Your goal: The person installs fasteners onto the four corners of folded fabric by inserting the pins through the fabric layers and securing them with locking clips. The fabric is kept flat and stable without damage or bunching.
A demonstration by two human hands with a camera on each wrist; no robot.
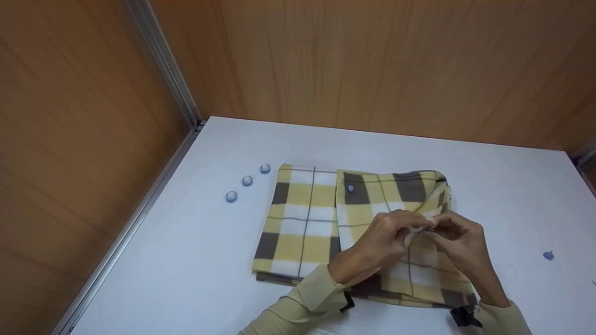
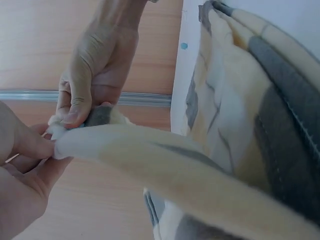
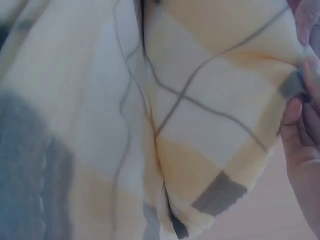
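We're pinching the plaid cloth [image 1: 305, 223] with left hand [image 1: 385, 233] and right hand [image 1: 462, 239] fingers, seemingly steadying its raised edge.

Left hand [image 1: 382, 238] beside right hand [image 1: 462, 238] — fingers [image 1: 413, 219] in pinch grips

Matt cloth blanket [image 1: 323, 223], smooth tabletop [image 1: 186, 242]

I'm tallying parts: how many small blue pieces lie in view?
5 visible: three pieces left of the plaid cloth, one on it, one right of it on the table. Another may hide between the left hand and right hand.
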